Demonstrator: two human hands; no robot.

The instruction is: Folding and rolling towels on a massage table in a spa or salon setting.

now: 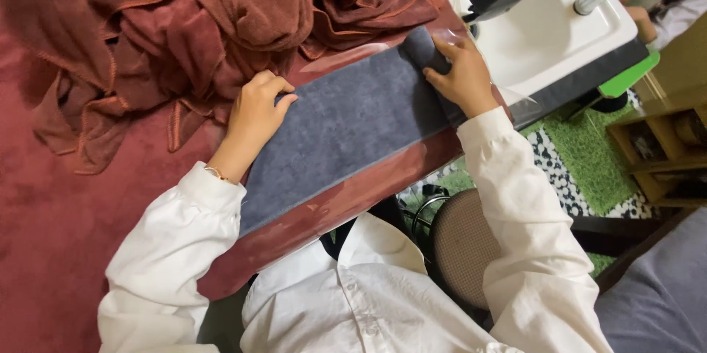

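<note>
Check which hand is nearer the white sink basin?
Right. The right hand presses the rolled end of the grey towel just beside the white sink basin; the left hand rests at the towel's far edge.

Red table (59, 250) — grey towel (346, 125), brown cloths (184, 29)

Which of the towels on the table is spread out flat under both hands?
The grey terry towel, a long strip along the table edge, its far end being rolled by the right hand. The reddish-brown towels lie crumpled in a heap behind it.
</note>
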